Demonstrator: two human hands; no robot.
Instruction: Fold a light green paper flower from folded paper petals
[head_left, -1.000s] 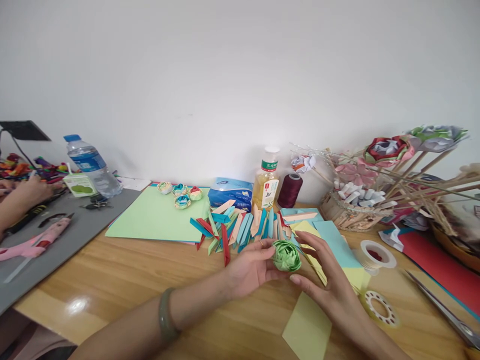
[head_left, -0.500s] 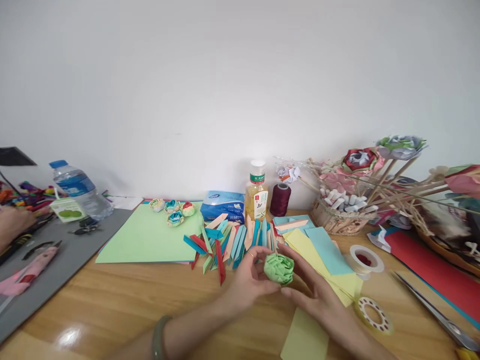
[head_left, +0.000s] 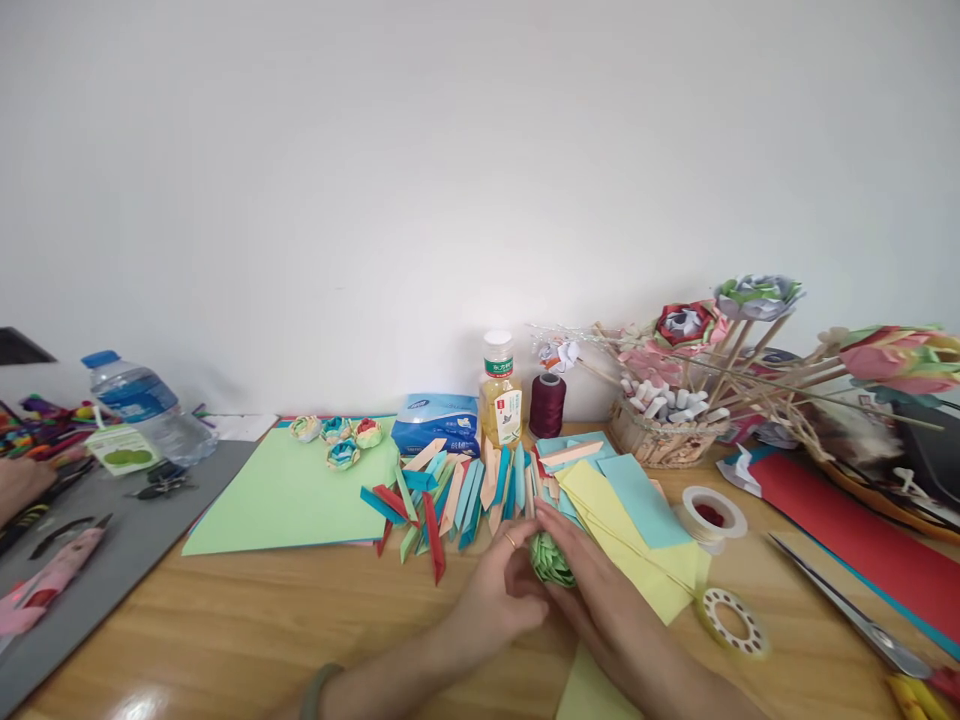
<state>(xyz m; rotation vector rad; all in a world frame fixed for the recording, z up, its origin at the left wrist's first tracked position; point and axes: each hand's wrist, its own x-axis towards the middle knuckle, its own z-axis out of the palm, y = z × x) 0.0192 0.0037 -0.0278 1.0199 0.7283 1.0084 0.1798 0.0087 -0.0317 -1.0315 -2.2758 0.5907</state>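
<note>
A green folded paper flower (head_left: 550, 560) is held between both hands low over the wooden table (head_left: 247, 620). My left hand (head_left: 501, 590) cups it from the left, with a ring on one finger and a green bangle on the wrist. My right hand (head_left: 583, 575) lies over its right side and hides most of it. Just behind them lies a heap of folded paper strips (head_left: 450, 490) in blue, red, peach and green. Yellow and blue paper sheets (head_left: 630, 520) lie to the right of the hands.
A large green sheet (head_left: 285, 495) carries several small paper flowers (head_left: 337, 435). Tissue pack (head_left: 436, 422), drink bottle (head_left: 499, 392), thread spool (head_left: 547, 405) and a basket of paper flowers on sticks (head_left: 667, 420) line the wall. Tape rolls (head_left: 712, 510), scissors (head_left: 847, 605), water bottle (head_left: 142, 405). Another person's hand (head_left: 19, 480) far left.
The hands have closed in around the green flower and lowered it toward the table, the right hand now covering it. The view has tilted up a little.
</note>
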